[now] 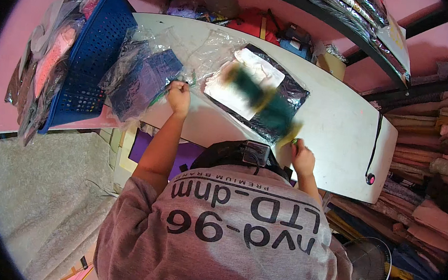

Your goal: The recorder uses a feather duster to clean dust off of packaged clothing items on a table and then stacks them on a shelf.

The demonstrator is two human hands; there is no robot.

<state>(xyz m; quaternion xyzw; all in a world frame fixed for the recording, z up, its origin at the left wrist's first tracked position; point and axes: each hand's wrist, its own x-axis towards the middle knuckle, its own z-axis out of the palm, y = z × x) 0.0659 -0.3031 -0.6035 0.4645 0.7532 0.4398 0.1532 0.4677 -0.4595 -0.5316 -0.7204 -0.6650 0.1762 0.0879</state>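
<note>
My right hand (303,158) grips the near end of a dark green cloth item with yellow trim (278,114), which is blurred by motion. A small bright green spot shows at its fingertips. Beneath the green cloth lies a folded white cloth (220,85) on a dark, glossy plastic-wrapped package (298,90). My left hand (178,98), its fingers bent, is beside a dark blue folded cloth in clear plastic (143,79). A strip of green (157,98) runs along that bundle's edge near the fingers. Whether the left hand holds anything is unclear.
On the left of the white table (339,142) stands a blue perforated basket (89,56) heaped with bagged clothes. Crumpled clear plastic (220,45) lies near the back. A shelf (338,24) overhangs the back right. Folded fabrics (420,137) and a fan (368,268) are at right.
</note>
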